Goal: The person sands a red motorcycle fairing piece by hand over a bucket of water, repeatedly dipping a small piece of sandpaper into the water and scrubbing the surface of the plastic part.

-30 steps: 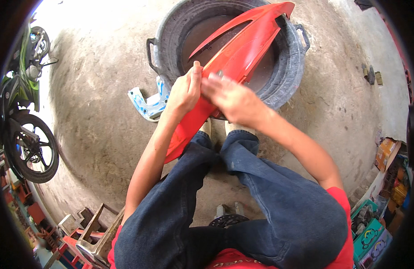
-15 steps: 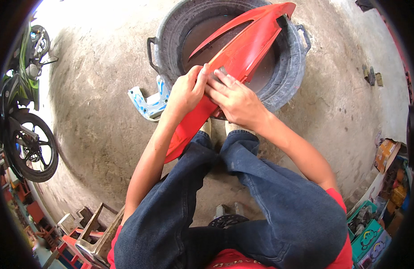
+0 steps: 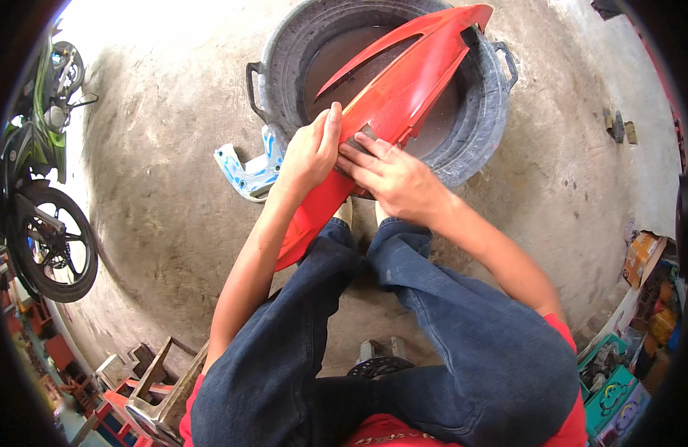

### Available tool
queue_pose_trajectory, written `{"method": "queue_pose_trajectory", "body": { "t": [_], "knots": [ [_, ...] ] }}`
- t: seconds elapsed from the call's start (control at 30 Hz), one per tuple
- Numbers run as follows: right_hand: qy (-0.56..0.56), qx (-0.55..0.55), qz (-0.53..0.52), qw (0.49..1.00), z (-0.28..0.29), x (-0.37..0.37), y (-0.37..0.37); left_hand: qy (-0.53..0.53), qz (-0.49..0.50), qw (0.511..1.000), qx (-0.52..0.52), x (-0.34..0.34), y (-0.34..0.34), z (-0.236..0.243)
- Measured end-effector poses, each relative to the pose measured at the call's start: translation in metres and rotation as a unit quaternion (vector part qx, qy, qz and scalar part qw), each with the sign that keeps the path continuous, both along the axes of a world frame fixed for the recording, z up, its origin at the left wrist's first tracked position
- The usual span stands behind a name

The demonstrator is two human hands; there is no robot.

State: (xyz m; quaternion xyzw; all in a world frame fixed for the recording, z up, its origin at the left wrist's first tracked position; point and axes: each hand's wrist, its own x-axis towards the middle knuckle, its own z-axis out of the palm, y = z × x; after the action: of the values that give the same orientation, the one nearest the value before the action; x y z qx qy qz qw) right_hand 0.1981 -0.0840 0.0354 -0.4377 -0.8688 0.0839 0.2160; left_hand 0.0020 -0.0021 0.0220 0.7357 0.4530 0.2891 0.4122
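Note:
A long red plastic fairing panel (image 3: 403, 82) lies slanted across the dark grey tub (image 3: 485, 134), its lower end over my left leg; a narrow red arm of it spans the tub's inside. My left hand (image 3: 314, 153) grips the panel's left edge, thumb raised along it. My right hand (image 3: 385, 171) presses a small dark grey pad (image 3: 366, 132) flat on the panel, fingers together over it and partly hiding it. Brownish liquid sits in the tub. A white-and-blue plastic part (image 3: 240, 171) lies on the floor left of the tub.
A green-and-black motorbike (image 3: 46, 119) stands at the far left. Wooden frames (image 3: 147, 380) lie at lower left. A perforated metal disc (image 3: 377, 365) is beneath my legs. Boxes and clutter (image 3: 645, 261) line the lower right. Small scraps (image 3: 616, 127) lie at right.
My right hand and the pad have shifted a little down along the red panel. My left hand has moved only slightly on the edge.

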Motion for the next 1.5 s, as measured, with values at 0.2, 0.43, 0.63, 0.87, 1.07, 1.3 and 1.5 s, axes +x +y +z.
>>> {"method": "queue_pose_trajectory", "body": {
  "t": [0.2,0.43,0.63,0.87,1.07,1.3,1.5],
  "knots": [
    [0.070,0.029,-0.196,0.978,-0.006,0.098,0.062,0.027,-0.007,0.998,-0.058,0.006,0.001,0.011],
    [-0.002,0.052,-0.005,0.999,-0.009,0.013,0.002,0.001,-0.009,0.998,0.061,-0.002,-0.001,-0.007],
    [-0.015,0.105,-0.130,0.986,-0.015,0.087,0.054,0.015,0.002,1.000,-0.023,0.006,0.001,0.006],
    [-0.034,0.073,-0.102,0.992,-0.024,0.021,0.021,0.053,0.006,0.994,-0.090,0.001,0.001,0.003],
    [-0.005,0.082,-0.079,0.993,-0.009,0.028,0.033,0.003,-0.033,0.995,0.095,-0.002,0.001,-0.004],
    [-0.017,0.094,-0.129,0.987,-0.017,0.017,0.029,0.024,-0.021,0.999,-0.019,0.000,0.002,0.002],
    [0.002,0.072,-0.039,0.997,-0.013,0.016,0.018,0.016,-0.024,0.999,0.033,0.004,0.005,0.003]
  ]
}}
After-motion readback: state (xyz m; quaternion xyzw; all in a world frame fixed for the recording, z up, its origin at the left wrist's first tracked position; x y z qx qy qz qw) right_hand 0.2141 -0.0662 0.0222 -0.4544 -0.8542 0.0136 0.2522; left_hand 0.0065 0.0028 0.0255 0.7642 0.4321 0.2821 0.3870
